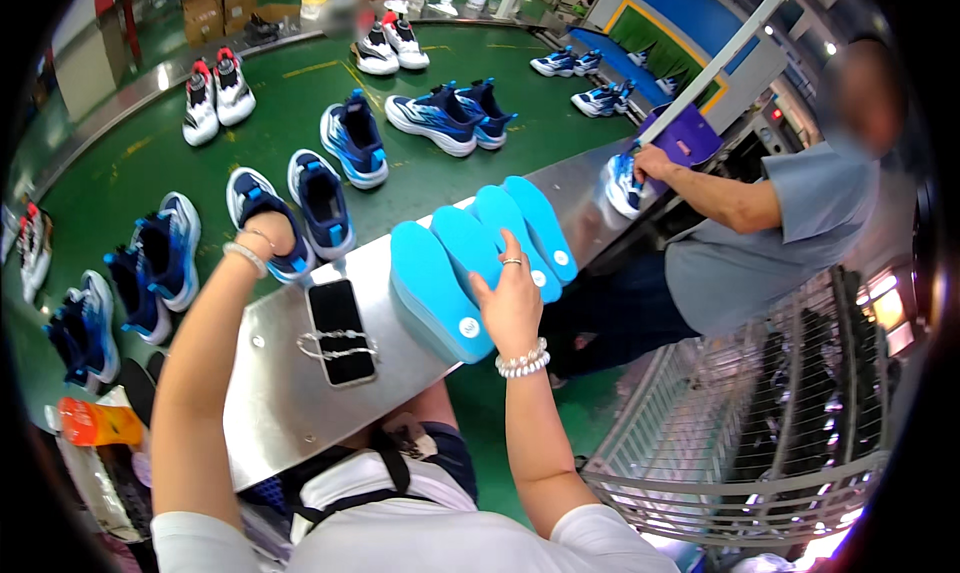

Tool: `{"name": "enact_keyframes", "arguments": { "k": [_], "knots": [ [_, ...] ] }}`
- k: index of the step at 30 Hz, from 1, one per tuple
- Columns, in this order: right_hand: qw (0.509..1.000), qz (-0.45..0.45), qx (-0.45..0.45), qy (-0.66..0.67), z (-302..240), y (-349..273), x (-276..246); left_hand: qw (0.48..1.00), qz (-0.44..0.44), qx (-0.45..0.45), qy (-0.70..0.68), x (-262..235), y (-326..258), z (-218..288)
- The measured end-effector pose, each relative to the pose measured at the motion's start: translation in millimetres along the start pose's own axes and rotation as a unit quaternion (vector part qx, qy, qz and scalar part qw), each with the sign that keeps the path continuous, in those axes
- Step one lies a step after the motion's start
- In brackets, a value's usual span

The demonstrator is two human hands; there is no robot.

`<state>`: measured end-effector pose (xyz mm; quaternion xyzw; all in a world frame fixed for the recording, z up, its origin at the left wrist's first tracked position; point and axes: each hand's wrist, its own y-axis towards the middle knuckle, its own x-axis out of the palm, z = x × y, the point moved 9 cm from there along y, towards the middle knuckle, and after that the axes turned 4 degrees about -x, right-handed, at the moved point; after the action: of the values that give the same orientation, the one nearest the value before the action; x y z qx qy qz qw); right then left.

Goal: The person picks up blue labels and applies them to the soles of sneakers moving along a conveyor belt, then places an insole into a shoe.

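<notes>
Your right hand (512,301) rested on a fan of bright blue insoles (480,258) that lay overlapping on the steel worktable (290,413), fingers spread loosely over the second insole from your side, touching it without closing around it. The insoles sat near the middle of the table, their heel ends toward you and their toes pointing away to the right. Your left hand (268,235) had reached past the table's far edge to a navy and blue sneaker (262,213) on the green conveyor (280,93), fingers curled down into its opening and closed on the collar. Its mate (320,203) stood just beside it to the right. On the table between your arms lay a black phone (340,331) with a beaded bracelet (338,347) draped across it. Further out on the conveyor stood more sneaker pairs, blue ones at the left edge (160,258) and in the middle (352,138), and white ones with red trim (216,93) farther away. At the right end of the table a co-worker's hand (652,161) pressed on a blue and white sneaker (622,185), and a wire rack (760,433) stood to your right.
</notes>
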<state>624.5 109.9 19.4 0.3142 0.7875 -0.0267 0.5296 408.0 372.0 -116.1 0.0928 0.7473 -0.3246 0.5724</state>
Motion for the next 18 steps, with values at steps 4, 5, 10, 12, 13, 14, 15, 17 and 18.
{"name": "enact_keyframes", "arguments": {
  "k": [4, 5, 10, 12, 13, 14, 15, 17, 18],
  "knots": [
    [0.984, -0.117, -0.026, -0.135, 28.6, 7.0, 21.7, 0.994, 0.027, 0.034, -0.099, -19.8, -23.4, 3.5],
    [0.976, -0.153, -0.048, -0.150, 26.5, 10.9, 24.4, 0.994, 0.007, 0.046, -0.098, -18.1, -21.7, 2.8],
    [0.954, -0.226, -0.057, -0.187, 28.7, 15.5, 24.3, 0.989, -0.051, 0.114, -0.077, 2.5, 5.6, 19.2],
    [0.950, -0.225, -0.059, -0.210, 15.9, 18.0, 24.4, 0.993, -0.042, 0.103, -0.035, 53.2, 53.3, -0.9],
    [0.949, -0.218, -0.060, -0.219, 14.5, 18.8, 22.1, 0.994, -0.037, 0.096, -0.026, 52.4, 53.2, -0.4],
    [0.949, -0.210, -0.061, -0.227, 12.5, 18.0, 17.2, 0.994, -0.034, 0.107, 0.006, 52.1, 52.4, 7.2],
    [0.949, -0.202, -0.064, -0.233, 10.7, 19.1, 12.5, 0.992, -0.030, 0.116, 0.040, 38.4, 41.5, 15.0],
    [0.953, -0.141, -0.080, -0.255, -13.2, 25.4, -10.2, 0.987, -0.044, 0.136, 0.074, 26.4, 23.8, 2.4],
    [0.965, -0.116, -0.083, -0.220, -17.0, 27.5, -22.0, 0.990, -0.047, 0.114, 0.067, -1.1, -3.4, -1.5]
  ]
}}
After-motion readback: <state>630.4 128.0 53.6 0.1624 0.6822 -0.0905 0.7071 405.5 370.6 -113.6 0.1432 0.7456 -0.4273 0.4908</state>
